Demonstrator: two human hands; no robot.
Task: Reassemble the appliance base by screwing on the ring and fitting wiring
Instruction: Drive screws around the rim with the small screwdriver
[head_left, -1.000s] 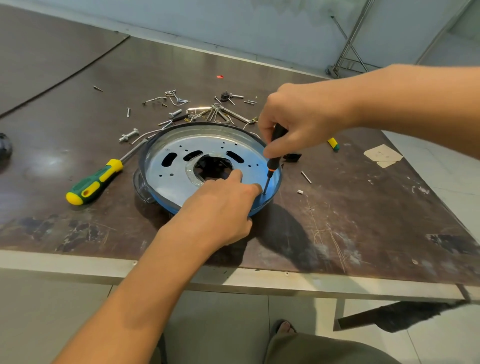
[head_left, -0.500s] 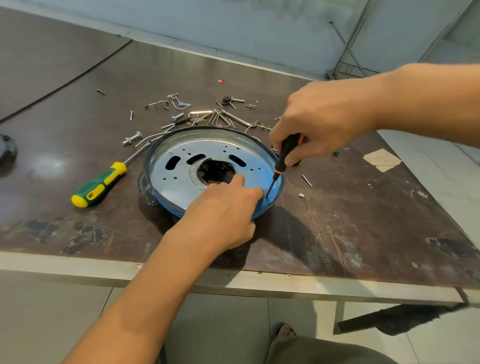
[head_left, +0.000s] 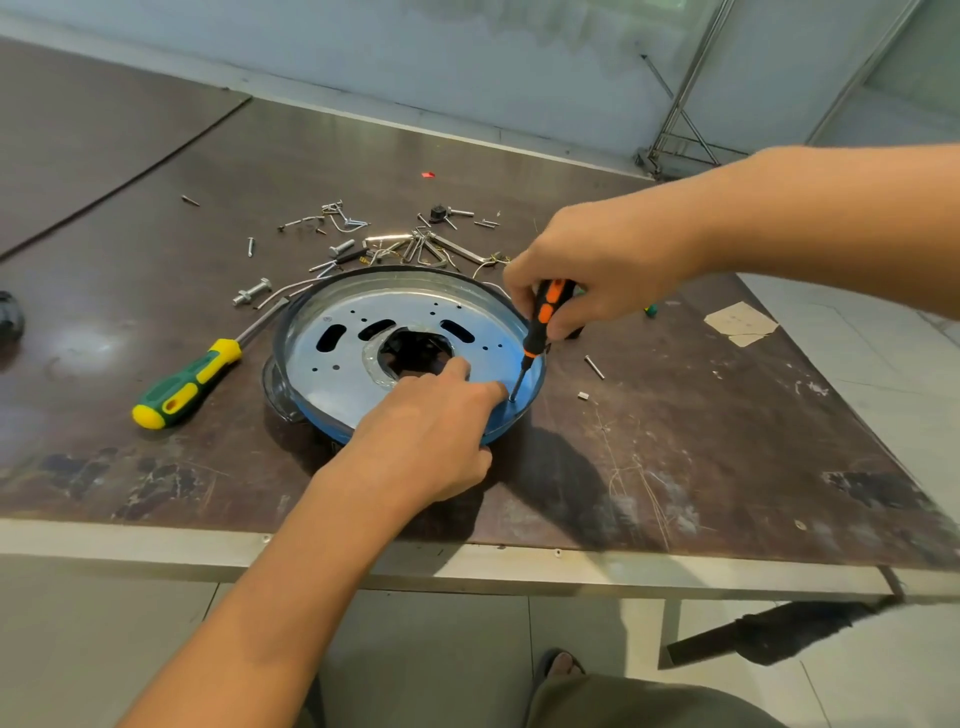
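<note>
The round appliance base (head_left: 332, 364) lies flat on the dark table, a shiny metal ring plate with slots and a central hole inside a dark rim. My left hand (head_left: 426, 436) rests on its near right part, fingers pressing the plate next to the screw spot. My right hand (head_left: 602, 265) grips a small black-and-orange screwdriver (head_left: 540, 322), held almost upright, with its tip (head_left: 513, 399) down on the plate's right edge. The screw under the tip is too small to see.
A green-and-yellow screwdriver (head_left: 182, 387) lies left of the base. Several loose screws, bolts and bent metal clips (head_left: 415, 244) are scattered behind it. A small pin (head_left: 594, 367) and a paper scrap (head_left: 740, 325) lie to the right. The table's front edge (head_left: 467, 564) is near.
My right hand has shifted slightly and turned on the screwdriver, showing more of its orange handle. The tip stays at the same spot, and my left hand keeps pressing the plate.
</note>
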